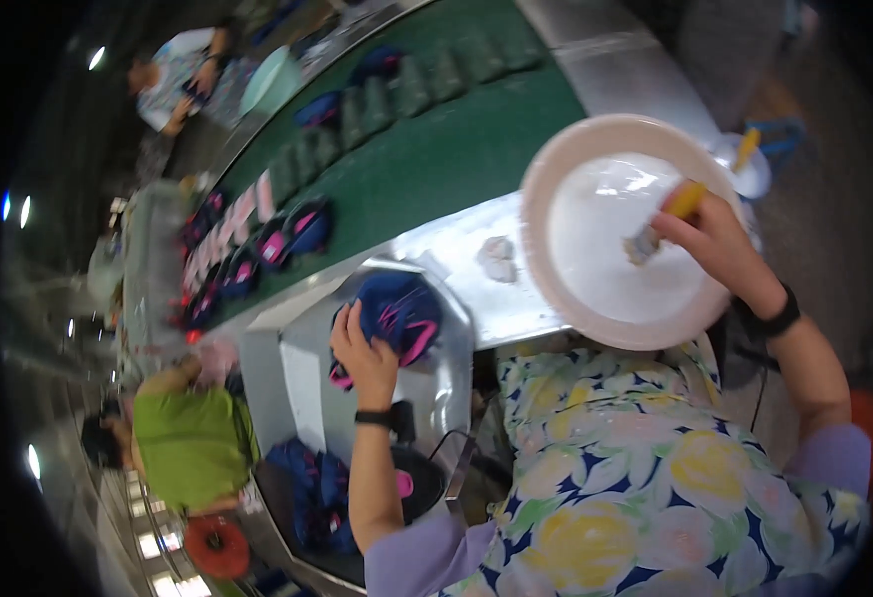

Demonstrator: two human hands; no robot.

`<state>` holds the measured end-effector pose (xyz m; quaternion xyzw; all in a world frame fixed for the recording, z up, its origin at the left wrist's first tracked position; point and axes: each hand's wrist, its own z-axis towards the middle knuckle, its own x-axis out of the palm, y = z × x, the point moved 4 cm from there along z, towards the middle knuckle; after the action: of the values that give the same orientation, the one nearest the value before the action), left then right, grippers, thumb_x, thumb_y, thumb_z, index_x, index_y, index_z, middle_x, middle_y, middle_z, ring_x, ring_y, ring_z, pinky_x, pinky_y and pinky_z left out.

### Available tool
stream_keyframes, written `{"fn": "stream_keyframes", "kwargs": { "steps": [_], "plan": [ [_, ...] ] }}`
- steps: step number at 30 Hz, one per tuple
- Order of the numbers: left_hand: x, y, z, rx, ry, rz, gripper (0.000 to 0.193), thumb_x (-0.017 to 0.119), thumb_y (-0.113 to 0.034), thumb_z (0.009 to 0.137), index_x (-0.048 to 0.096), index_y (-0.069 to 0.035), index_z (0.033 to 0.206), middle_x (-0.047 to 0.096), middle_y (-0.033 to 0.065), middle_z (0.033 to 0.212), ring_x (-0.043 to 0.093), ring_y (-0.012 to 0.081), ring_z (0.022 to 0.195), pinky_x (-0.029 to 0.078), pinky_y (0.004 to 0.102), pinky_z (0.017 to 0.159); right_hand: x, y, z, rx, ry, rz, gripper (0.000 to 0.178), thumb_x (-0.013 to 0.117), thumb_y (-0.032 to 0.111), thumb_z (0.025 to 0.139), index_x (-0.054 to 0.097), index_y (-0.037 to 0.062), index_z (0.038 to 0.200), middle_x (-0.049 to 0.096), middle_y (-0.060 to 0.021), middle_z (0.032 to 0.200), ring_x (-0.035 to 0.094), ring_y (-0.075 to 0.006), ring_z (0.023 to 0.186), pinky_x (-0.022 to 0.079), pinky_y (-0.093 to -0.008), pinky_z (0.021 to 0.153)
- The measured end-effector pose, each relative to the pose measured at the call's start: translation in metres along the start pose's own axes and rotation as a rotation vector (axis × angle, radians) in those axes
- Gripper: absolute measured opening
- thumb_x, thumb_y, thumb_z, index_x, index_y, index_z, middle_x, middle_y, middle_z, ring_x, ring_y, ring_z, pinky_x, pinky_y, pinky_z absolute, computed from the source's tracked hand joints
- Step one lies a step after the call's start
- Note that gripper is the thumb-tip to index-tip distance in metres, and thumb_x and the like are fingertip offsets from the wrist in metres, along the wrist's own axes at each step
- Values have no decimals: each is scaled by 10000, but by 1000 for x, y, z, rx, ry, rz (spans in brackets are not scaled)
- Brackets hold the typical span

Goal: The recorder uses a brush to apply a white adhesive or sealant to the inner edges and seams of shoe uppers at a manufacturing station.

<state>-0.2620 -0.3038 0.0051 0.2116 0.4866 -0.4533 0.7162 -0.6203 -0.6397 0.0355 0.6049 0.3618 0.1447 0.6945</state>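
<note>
Flowered apron [615, 478] and work in hand

Item: brush [687, 200], yellow-handled, clasped in my right hand [723, 249]; bristles at the white liquid [595, 229] in a pale pink basin [538, 244], contact unclear.
Item: navy shoe piece [396, 306] with pink trim, at the metal tray [436, 398], under my left hand [369, 363], fingers spread across it; I cannot tell whether they grip.
Item: green-topped bench [456, 164], bearing navy-and-pink pieces [307, 227] and a row of grey-green pieces [412, 88].
Item: black wristband [776, 316], one on each of my wrists.
</note>
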Motion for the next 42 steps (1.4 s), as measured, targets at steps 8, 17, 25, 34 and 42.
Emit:
{"fn": "stream_keyframes", "kwargs": {
  "steps": [8, 17, 25, 34, 42],
  "plan": [
    [48, -15, 23, 259, 571, -2, 423, 589, 51, 778, 613, -106, 1169, 606, 147, 1121, 559, 344, 1076, 486, 426, 910, 77, 5, 32, -219, 364, -218, 244, 716, 205, 869, 617, -17, 856, 662, -163, 763, 650, -264, 698, 499, -343, 656],
    [-18, -5, 91, -122, 399, -947, 417, 550, -145, 971, 501, -47, 1372, 568, 108, 1332, 600, 181, 1096, 541, 364, 888, 0, 16, 27, -323, 331, -451, 216, 721, 183, 816, 636, 13, 918, 653, -177, 861, 648, -369, 854, 497, -437, 770],
    [24, -92, 109, 185, 406, -843, 484, 601, -144, 936, 484, -48, 1395, 582, 106, 1320, 588, 204, 1136, 515, 377, 931, -26, 94, 44, -562, 148, 107, 290, 733, 257, 834, 589, 6, 827, 644, -123, 762, 637, -274, 705, 480, -372, 638],
    [53, -124, 115, 383, 312, -713, 567, 660, -142, 896, 464, -48, 1420, 599, 104, 1307, 576, 230, 1182, 485, 392, 979, -42, 59, 27, -358, -285, -57, 405, 775, 333, 830, 596, -27, 782, 618, -127, 640, 598, -204, 559, 465, -314, 542],
    [42, -186, 117, 335, 36, -830, 497, 617, -183, 935, 472, 4, 1372, 580, 145, 1301, 580, 275, 1172, 466, 403, 1003, -10, 38, 9, -94, -271, 337, 369, 718, 300, 859, 650, -59, 806, 660, -130, 655, 651, -170, 550, 503, -284, 524]
  ]
}}
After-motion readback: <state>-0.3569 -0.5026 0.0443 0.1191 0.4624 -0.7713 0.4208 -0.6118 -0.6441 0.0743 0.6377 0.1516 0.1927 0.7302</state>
